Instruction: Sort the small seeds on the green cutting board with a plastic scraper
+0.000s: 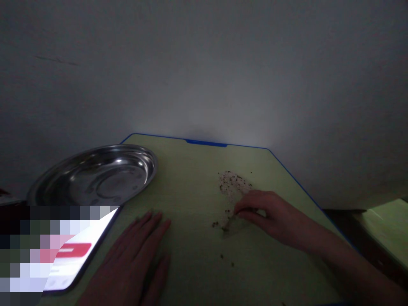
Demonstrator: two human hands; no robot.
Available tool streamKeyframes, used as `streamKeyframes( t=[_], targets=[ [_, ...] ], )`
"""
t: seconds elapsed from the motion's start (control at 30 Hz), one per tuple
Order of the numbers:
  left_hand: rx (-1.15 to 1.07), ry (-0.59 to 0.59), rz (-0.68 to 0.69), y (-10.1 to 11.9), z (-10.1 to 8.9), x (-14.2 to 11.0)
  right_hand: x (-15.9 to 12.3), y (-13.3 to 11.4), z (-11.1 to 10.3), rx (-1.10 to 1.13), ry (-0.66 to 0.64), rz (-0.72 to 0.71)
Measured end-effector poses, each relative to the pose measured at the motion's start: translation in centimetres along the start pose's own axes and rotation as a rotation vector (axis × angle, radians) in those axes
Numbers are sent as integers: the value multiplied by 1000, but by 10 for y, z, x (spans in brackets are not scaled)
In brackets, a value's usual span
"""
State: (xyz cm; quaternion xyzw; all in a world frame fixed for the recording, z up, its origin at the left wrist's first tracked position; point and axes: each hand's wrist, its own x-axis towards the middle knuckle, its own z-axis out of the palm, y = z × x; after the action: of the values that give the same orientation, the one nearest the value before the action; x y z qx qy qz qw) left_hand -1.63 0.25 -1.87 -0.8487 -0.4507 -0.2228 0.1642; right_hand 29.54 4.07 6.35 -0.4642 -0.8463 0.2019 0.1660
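My left hand [134, 250] lies flat on the pale green table [191, 170], fingers stretched out and holding nothing. My right hand [267, 212] is closed in a pinch, thumb against fingertips, low over the tabletop. What sits between its fingertips is too small and dim to tell. Just beyond those fingers spreads a small heap of pale grains mixed with dark bits [234, 182], partly covered by the hand. Several dark bits [225, 227] lie scattered by the fingertips, where a faint, see-through patch also shows.
A wide, shallow steel basin [121, 180] stands at the left of the table. In front of it is a lit screen [76, 255], partly blurred out. The table has a blue edge [207, 143] and meets a grey wall [204, 76]. Another pale green surface [389, 225] is at the right.
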Motion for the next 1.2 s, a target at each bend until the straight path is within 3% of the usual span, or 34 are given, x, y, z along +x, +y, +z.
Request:
streamKeyframes(
  t=[0.2,0.5,1.2],
  targets=[
    [-5,5,-36,2,-4,0,18,-12,-5,-50,60,-135],
    [-2,2,-21,3,-2,-2,-11,11,-2,-16,97,78],
    [-40,-8,-57,5,-7,2,-15,4,11,74,107,106]
  ],
)
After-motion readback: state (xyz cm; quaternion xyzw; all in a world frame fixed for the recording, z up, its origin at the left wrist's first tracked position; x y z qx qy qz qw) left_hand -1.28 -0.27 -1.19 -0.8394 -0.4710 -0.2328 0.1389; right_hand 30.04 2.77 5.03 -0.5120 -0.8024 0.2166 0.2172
